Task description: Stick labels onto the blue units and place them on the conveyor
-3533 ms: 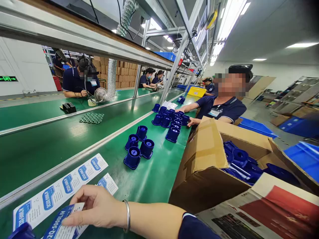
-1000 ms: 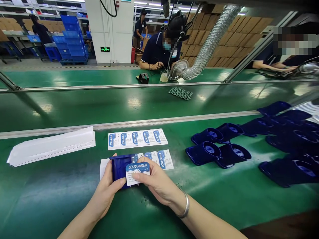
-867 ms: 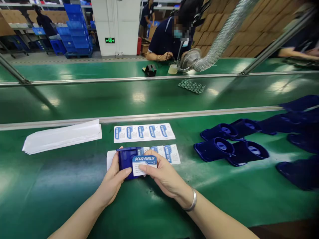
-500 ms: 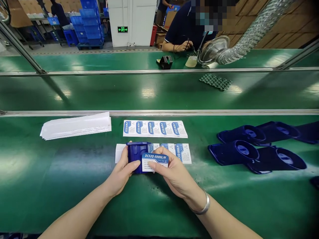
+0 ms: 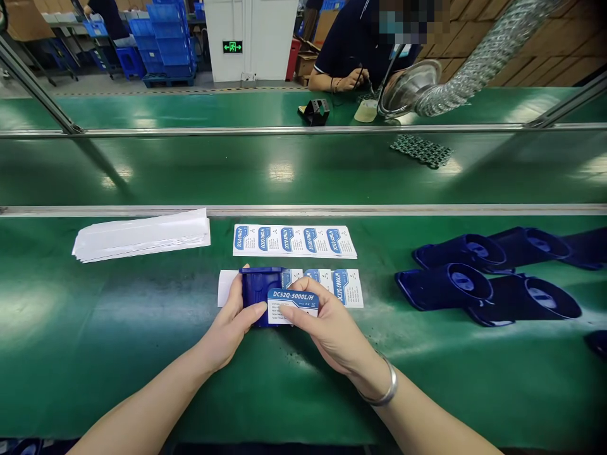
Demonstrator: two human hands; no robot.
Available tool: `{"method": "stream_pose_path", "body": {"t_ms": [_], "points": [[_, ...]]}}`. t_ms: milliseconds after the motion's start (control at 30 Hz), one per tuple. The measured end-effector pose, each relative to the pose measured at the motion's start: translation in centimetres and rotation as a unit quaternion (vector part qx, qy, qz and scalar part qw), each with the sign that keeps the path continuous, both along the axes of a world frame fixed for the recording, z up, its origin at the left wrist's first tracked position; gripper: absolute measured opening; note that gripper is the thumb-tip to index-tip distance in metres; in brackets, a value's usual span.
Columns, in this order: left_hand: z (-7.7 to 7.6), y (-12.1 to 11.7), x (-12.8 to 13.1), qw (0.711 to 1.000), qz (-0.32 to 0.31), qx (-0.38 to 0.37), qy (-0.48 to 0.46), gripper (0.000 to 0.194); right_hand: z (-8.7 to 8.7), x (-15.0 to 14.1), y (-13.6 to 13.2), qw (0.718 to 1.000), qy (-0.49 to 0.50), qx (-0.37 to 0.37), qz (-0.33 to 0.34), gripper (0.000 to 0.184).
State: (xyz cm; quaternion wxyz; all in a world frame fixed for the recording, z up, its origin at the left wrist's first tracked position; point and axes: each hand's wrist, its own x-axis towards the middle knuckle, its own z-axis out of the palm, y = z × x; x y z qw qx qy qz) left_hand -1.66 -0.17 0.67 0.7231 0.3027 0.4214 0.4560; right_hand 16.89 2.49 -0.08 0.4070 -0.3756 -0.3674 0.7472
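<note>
My left hand (image 5: 231, 325) is closed round the left side of a dark blue plastic housing (image 5: 255, 287), its thumb on the front. Between the thumb and fingers of my right hand (image 5: 327, 316) is a blue-and-white label (image 5: 293, 304) printed "DC52Q-5000L/H". The label overlaps the housing's right part; whether it is stuck down I cannot tell. Just behind both hands lies a label sheet (image 5: 348, 289), partly covered by the housing. Farther back is a stack of label sheets (image 5: 294, 241).
White paper strips (image 5: 142, 236) lie at the left. Several dark blue plastic parts (image 5: 446, 287) rest on the green table (image 5: 142, 328) at the right. Beyond a metal rail (image 5: 303, 210) are a green mat-like piece (image 5: 421, 150), a metal exhaust duct (image 5: 455, 88) and a person at work (image 5: 351, 79).
The whole view has shifted slightly, so the table appears a little higher. Both hands keep their hold on the housing and the label, almost unmoved.
</note>
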Motion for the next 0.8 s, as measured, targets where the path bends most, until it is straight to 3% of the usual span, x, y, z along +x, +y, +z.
{"method": "stream_pose_path", "body": {"t_ms": [567, 800], "points": [[-0.14, -0.07, -0.19, 1.000, -0.009, 0.003, 0.010, 0.081, 0.12, 0.03, 0.04, 1.000, -0.003, -0.008, 0.000, 0.040], [-0.63, -0.02, -0.27, 0.999, -0.024, 0.032, 0.020, 0.095, 0.19, 0.01, -0.05, 1.000, -0.001, -0.014, -0.002, 0.042]]}}
